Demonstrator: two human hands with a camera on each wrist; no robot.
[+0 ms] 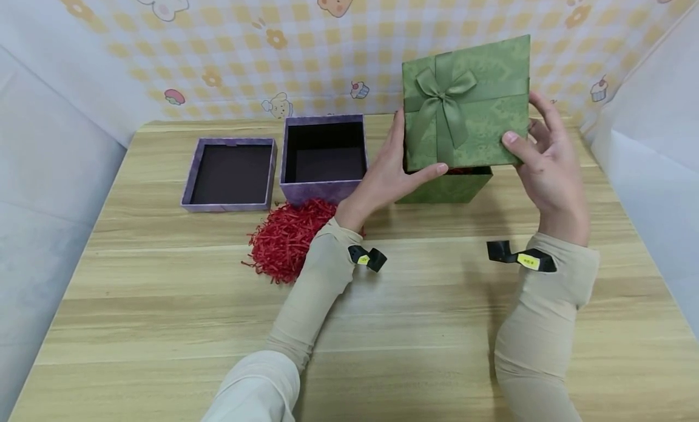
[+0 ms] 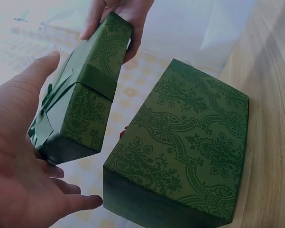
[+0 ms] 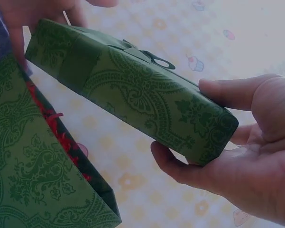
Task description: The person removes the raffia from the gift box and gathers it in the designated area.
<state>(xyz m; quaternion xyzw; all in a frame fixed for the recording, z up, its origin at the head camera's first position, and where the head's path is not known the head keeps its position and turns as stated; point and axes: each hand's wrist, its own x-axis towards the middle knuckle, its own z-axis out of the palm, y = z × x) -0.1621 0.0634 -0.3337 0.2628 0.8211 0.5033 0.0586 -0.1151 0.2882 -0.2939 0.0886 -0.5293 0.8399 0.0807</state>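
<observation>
A green box lid (image 1: 491, 121) with a ribbon bow is tilted up above the green box (image 1: 445, 188). My right hand (image 1: 554, 161) grips the lid's right edge, thumb on top and fingers underneath. At the lid's left edge, my left hand (image 1: 388, 167) has its fingers and thumb spread wide; in the left wrist view this hand (image 2: 23, 152) is beside the lid (image 2: 87, 102), and whether it touches is hard to tell. Red shredded paper (image 3: 61, 137) shows inside the green box in the right wrist view. The lid hides most of the box's opening in the head view.
An open purple box (image 1: 322, 191) stands left of the green one. Its purple lid (image 1: 229, 207) lies inside-up farther left. A pile of red shredded paper (image 1: 286, 243) sits on the wooden table (image 1: 415, 343), in front of the purple box.
</observation>
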